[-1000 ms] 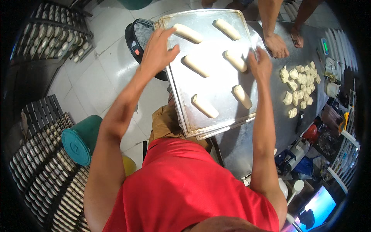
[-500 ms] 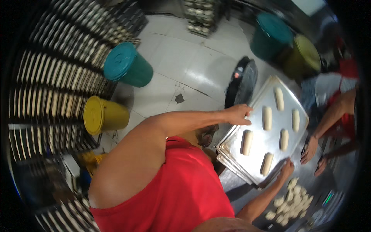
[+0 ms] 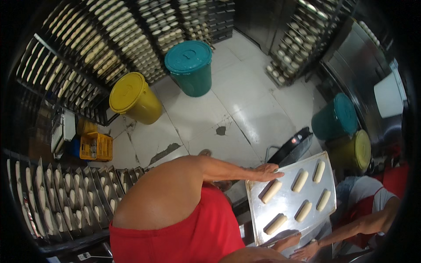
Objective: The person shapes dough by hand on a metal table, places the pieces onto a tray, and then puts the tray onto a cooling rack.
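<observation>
Racks point(image 3: 46, 47) stand at 10 o'clock, with a yellow bin point(image 3: 133, 96) nearer me. At 4, my left hand point(image 3: 266, 172) closes on the tray point(image 3: 285, 201), thumb over its rim; six dough rolls point(image 3: 300, 181) lie apart on it, presumably to avoid sticking. My right hand point(image 3: 287, 242), at 5, meets the lower edge, probably for balance; its grip I cannot tell. I can read no labels.

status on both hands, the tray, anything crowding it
Left hand holding tray by its edge; right hand at another edge, grip unclear. Six dough rolls on top. Co-worker's hand close beside right hand.
</observation>
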Available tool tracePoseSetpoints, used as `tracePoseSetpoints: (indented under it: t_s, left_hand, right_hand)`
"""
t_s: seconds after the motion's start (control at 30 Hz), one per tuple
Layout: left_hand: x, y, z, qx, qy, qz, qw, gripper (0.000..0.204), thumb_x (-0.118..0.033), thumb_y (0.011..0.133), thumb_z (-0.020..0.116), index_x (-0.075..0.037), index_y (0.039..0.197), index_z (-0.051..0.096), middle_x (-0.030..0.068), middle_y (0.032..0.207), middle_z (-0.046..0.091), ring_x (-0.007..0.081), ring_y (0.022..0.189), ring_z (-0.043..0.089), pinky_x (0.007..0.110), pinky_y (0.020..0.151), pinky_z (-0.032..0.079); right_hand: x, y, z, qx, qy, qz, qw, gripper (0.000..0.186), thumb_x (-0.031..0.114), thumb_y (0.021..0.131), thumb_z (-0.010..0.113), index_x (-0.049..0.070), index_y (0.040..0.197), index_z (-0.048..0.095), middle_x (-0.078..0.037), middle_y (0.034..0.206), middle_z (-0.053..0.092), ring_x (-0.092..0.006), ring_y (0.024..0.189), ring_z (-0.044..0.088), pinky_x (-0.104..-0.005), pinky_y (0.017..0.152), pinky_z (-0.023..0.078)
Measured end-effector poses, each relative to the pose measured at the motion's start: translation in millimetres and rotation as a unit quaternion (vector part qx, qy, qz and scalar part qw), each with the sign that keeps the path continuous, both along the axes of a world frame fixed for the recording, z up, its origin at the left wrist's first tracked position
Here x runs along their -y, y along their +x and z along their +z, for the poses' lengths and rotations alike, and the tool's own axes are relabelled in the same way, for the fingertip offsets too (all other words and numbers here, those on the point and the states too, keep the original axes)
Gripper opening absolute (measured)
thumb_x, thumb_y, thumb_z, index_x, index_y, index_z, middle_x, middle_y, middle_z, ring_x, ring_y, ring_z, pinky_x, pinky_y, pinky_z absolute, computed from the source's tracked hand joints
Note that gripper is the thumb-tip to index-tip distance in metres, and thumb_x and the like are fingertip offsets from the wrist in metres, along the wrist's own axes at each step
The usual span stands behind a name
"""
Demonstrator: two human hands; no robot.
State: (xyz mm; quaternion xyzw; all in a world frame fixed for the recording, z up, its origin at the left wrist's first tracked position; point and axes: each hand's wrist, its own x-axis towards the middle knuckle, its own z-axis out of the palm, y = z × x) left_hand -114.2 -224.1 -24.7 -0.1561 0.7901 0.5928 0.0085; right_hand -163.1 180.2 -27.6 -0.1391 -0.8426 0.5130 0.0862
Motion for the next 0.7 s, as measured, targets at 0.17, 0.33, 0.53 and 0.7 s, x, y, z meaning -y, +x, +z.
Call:
tracePoseSetpoints:
  t_s: [0.17,0.33,0.53,0.7]
  left_hand:
    - [70,65,34,0.002,0.082,0.052,0.995,0.060,-0.058,0.100,0.057,0.000,0.111,0.064,0.0158,0.093,0.063,0.0256,0.091,0.060,0.042,0.079,0.047]
    - [156,134,70,-0.018,0.211,0.106,0.972,0.052,-0.052,0.100,0.062,-0.004,0.117,0.065,0.0025,0.093,0.058,0.0125,0.088,0.051,0.032,0.076,0.044]
    - [282,238,131,-0.094,0.273,0.164,0.943,0.053,-0.044,0.098,0.065,0.001,0.126,0.061,0.0072,0.111,0.063,0.0153,0.106,0.056,0.033,0.092,0.047]
    - [360,307,123,-0.200,0.347,0.253,0.881,0.069,-0.048,0.099,0.062,0.002,0.145,0.048,0.0122,0.135,0.057,0.0193,0.126,0.050,0.033,0.109,0.038]
  right_hand:
    - [88,6,14,0.005,-0.124,0.029,0.992,0.038,0.031,0.107,0.045,-0.004,0.105,0.060,-0.009,0.088,0.059,-0.0201,0.081,0.054,-0.0343,0.071,0.048]
    - [177,-9,27,0.020,-0.298,0.104,0.949,0.036,0.031,0.109,0.045,-0.002,0.107,0.060,-0.009,0.088,0.059,-0.0194,0.080,0.056,-0.0324,0.068,0.048]
    - [370,16,88,0.025,-0.130,0.265,0.955,0.053,0.044,0.106,0.044,-0.006,0.112,0.061,-0.012,0.102,0.060,-0.0257,0.094,0.057,-0.0413,0.085,0.049]
    - [522,42,109,0.024,-0.113,0.380,0.918,0.050,0.046,0.104,0.044,0.000,0.107,0.064,-0.007,0.100,0.063,-0.0210,0.093,0.057,-0.0363,0.085,0.047]
